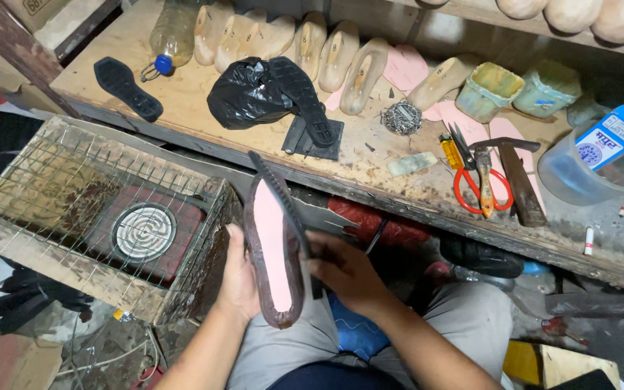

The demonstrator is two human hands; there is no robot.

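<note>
Cluttered wooden surface (204, 108) runs across the top, carrying a row of wooden lasts (341, 54), a black bag (248, 95), a loose black sole (127, 88), red scissors (479, 186), a hammer (518, 177) and a plastic bottle (173, 32). Below its edge stands a crate (74, 253) topped with wire mesh, a round heater coil (143, 231) inside. Over the person's lap, the left hand (238, 282) cups a shoe (274, 253) from the side, its pink insole facing up, grip closed around the dark edge. The right hand (344, 271) is clamped on a black sole (283, 198), which stands on edge against the shoe's right side, its toe pointing up toward the surface.
</note>
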